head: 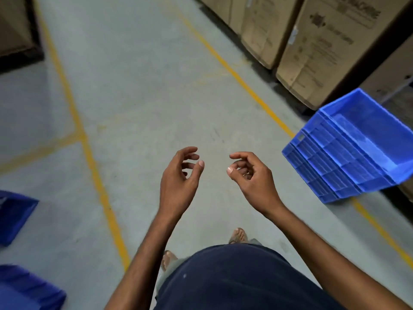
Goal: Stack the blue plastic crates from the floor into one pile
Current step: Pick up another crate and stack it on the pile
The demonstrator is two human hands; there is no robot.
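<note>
A pile of nested blue plastic crates (348,151) stands on the floor at the right, its top crate empty. Two more blue crates lie at the left edge, one (13,218) at mid height and one (26,289) in the bottom corner, both partly cut off. My left hand (181,175) and my right hand (250,173) hover side by side over the bare floor in the middle, fingers loosely curled and apart, holding nothing. The pile is about a forearm's length to the right of my right hand.
Tall cardboard boxes (321,48) line the right side behind the pile. Yellow floor lines (237,74) mark an aisle of grey concrete. A dark pallet or box (17,41) sits at the top left. My sandalled feet (238,236) show below.
</note>
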